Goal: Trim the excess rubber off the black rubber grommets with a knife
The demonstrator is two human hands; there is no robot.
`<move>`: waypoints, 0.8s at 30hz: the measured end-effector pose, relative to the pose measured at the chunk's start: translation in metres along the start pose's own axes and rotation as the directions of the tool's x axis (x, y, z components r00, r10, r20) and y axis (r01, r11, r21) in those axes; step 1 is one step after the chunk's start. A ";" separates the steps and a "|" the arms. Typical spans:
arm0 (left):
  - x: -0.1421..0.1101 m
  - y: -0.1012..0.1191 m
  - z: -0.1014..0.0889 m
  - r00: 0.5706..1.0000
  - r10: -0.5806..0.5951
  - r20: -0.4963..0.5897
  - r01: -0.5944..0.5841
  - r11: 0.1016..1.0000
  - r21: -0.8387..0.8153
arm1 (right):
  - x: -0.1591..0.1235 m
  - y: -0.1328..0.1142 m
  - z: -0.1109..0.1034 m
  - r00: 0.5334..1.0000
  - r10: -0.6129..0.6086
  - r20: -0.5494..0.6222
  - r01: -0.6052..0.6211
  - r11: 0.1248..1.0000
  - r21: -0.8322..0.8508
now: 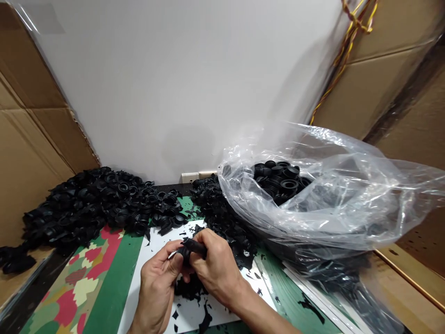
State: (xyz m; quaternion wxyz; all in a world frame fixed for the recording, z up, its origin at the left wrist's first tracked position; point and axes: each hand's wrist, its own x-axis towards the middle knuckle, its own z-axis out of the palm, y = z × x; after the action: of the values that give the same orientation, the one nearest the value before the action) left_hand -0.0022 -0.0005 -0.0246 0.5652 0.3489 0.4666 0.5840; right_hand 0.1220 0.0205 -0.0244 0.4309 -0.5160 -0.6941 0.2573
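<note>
My left hand (156, 276) pinches a small ribbed black rubber boot (184, 254) between thumb and fingers. Curled closed from the other side, my right hand (219, 265) grips a dark elongated piece (195, 247) that meets the top of the boot. Whether this piece is a flap of rubber or a tool handle, I cannot tell. Both hands are close together above a white board (139, 283). Black rubber scraps (189, 288) lie under and around them.
Ribbed black rubber parts with ragged edges form a big heap (93, 204) at left. A clear plastic bag (333, 208) at right holds more black parts (281, 181). Rubber offcuts (225, 218) pile beside it. Cardboard walls (31, 102) flank the green table (114, 273).
</note>
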 end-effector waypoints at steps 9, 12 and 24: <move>-0.001 0.005 0.001 0.995 0.068 -0.079 -0.078 0.989 -0.128 | 0.009 0.009 -0.007 0.950 0.310 0.041 -0.313 0.945 0.092; 0.003 0.005 -0.002 0.998 0.024 -0.058 -0.032 0.990 -0.135 | 0.010 0.008 -0.010 0.962 0.265 0.059 -0.272 0.939 0.209; 0.002 0.007 0.001 0.996 -0.036 -0.080 0.028 0.994 -0.101 | 0.007 0.002 -0.007 0.997 0.072 0.036 -0.080 0.951 0.297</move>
State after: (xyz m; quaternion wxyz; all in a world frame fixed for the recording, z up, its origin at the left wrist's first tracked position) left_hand -0.0037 0.0024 -0.0180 0.5716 0.2885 0.4652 0.6113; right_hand 0.1288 0.0275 -0.0200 0.4850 -0.4681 -0.6322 0.3820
